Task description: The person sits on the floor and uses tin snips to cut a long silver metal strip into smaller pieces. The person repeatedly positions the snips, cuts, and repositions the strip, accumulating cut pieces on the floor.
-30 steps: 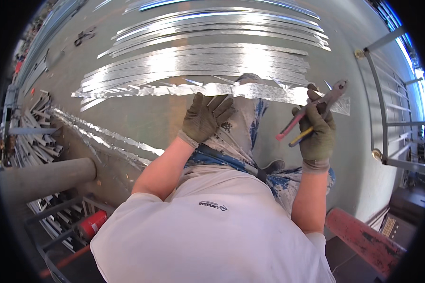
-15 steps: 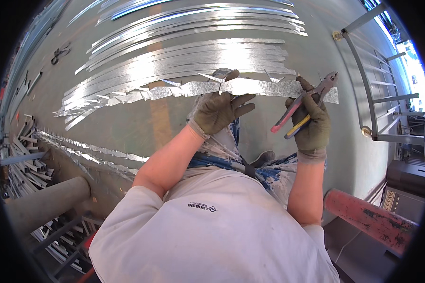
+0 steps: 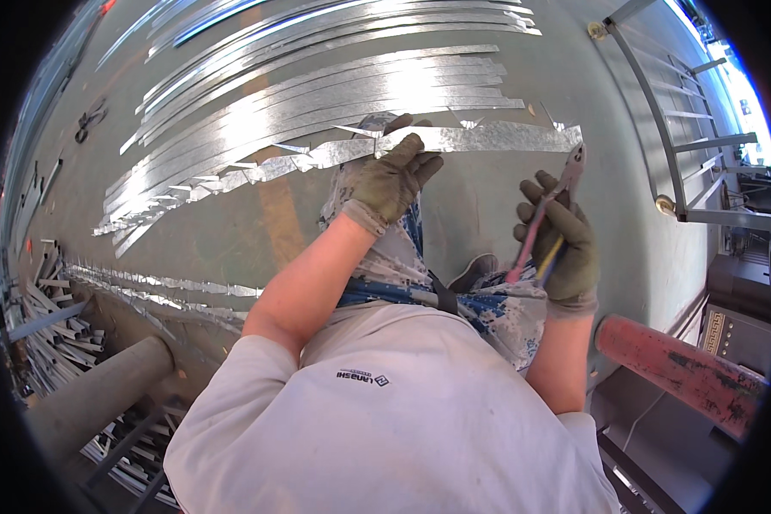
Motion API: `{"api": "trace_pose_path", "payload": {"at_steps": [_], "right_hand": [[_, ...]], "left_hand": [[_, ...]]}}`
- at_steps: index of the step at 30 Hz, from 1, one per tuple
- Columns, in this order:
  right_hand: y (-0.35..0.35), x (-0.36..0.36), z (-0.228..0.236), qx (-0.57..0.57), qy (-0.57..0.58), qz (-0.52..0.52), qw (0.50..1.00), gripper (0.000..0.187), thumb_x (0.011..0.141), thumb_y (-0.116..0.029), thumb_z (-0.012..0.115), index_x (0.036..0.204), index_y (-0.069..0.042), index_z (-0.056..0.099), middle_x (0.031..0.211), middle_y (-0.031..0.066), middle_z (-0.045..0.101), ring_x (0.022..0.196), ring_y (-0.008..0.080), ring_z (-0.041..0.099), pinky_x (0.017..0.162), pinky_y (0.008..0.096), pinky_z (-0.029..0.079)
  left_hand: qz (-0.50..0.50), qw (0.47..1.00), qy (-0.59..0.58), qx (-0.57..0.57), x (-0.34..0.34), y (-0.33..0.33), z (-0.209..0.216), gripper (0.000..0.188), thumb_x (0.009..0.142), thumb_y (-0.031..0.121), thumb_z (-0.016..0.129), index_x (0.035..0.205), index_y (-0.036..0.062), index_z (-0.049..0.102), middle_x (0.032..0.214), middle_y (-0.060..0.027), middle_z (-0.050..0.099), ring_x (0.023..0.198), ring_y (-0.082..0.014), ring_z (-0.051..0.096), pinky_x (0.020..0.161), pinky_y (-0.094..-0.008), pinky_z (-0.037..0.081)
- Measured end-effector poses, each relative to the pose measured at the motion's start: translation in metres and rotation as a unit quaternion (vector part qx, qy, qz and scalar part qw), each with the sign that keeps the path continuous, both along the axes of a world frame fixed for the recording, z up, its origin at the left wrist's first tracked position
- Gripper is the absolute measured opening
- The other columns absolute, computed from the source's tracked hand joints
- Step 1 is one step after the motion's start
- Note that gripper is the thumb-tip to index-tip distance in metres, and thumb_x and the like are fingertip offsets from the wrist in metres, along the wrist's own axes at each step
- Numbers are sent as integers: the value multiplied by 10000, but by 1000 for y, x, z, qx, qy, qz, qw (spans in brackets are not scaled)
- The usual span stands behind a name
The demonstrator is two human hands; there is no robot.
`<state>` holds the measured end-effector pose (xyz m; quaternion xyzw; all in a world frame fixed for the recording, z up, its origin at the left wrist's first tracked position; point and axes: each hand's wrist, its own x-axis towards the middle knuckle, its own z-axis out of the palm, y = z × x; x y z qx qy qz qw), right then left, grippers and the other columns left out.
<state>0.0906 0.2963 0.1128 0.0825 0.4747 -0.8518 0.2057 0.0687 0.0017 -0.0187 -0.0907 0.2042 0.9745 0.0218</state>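
My gloved left hand (image 3: 392, 182) grips a long, thin strip of shiny sheet metal (image 3: 480, 139) near its right part. Pointed, bent-up tabs stand along the strip's far edge, and its left end runs down toward the floor. In my gloved right hand (image 3: 574, 253) is a pair of pliers (image 3: 571, 171) with one reddish handle and one yellow-and-blue handle. The handles lie across my palm with the fingers curled about them. The nose points away from me, close to the near edge of the strip's right end; whether it touches is unclear.
Flat metal strips (image 3: 351, 94) lie in rows on the floor beyond my hands. Dark-handled scissors or shears (image 3: 84, 128) rest at far left. Metal offcuts (image 3: 56, 321) are heaped at left. A wheeled metal rack (image 3: 651, 103) and a red post (image 3: 677, 368) stand at right.
My right hand has come away from the strip's end and moved toward me with the pliers, whose nose dropped from above the strip to its near edge. My left hand keeps its hold.
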Motion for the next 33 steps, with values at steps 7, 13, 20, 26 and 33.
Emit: {"api": "trace_pose_path", "payload": {"at_steps": [7, 13, 20, 26, 33], "right_hand": [[-21, 52, -12, 8, -56, 26, 998, 629, 1014, -87, 765, 1602, 13, 563, 1325, 176, 755, 1049, 273, 794, 901, 401, 668], [-54, 62, -22, 85, -116, 108, 984, 573, 990, -5, 759, 1530, 75, 585, 1246, 175, 758, 978, 249, 778, 849, 379, 650], [-69, 57, -23, 147, -147, 171, 963, 695, 991, -34, 755, 1638, 42, 515, 1305, 161, 732, 1057, 236, 752, 925, 371, 625], [-73, 50, -33, 288, -31, 194, 937, 672, 1024, -37, 727, 1660, -3, 513, 1401, 125, 718, 1163, 204, 726, 958, 371, 618], [-72, 49, -38, 323, -32, 178, 929, 588, 1041, -73, 728, 1611, -14, 596, 1268, 13, 732, 1042, 101, 640, 946, 277, 555]], "left_hand": [[-8, 999, 15, -30, 3, 1, 4, 512, 1147, 55, 668, 1620, 194, 530, 1575, -84, 666, 1214, -235, 766, 1127, -469, 649], [-8, 999, 28, -39, 1, 6, -9, 533, 1158, 57, 651, 1650, 181, 484, 1628, -98, 616, 1271, -234, 746, 1132, -466, 644], [-27, 997, 64, -32, 5, 4, -7, 617, 1156, 19, 626, 1712, 192, 420, 1666, -107, 568, 1399, -272, 685, 1229, -513, 574], [-42, 995, 88, 7, 7, -1, -3, 686, 1127, -17, 653, 1728, 182, 392, 1700, -117, 526, 1471, -300, 625, 1281, -540, 526], [-42, 996, 78, -14, 9, -4, 0, 739, 1101, -64, 662, 1738, 167, 366, 1731, -136, 499, 1488, -309, 615, 1305, -561, 506]]}}
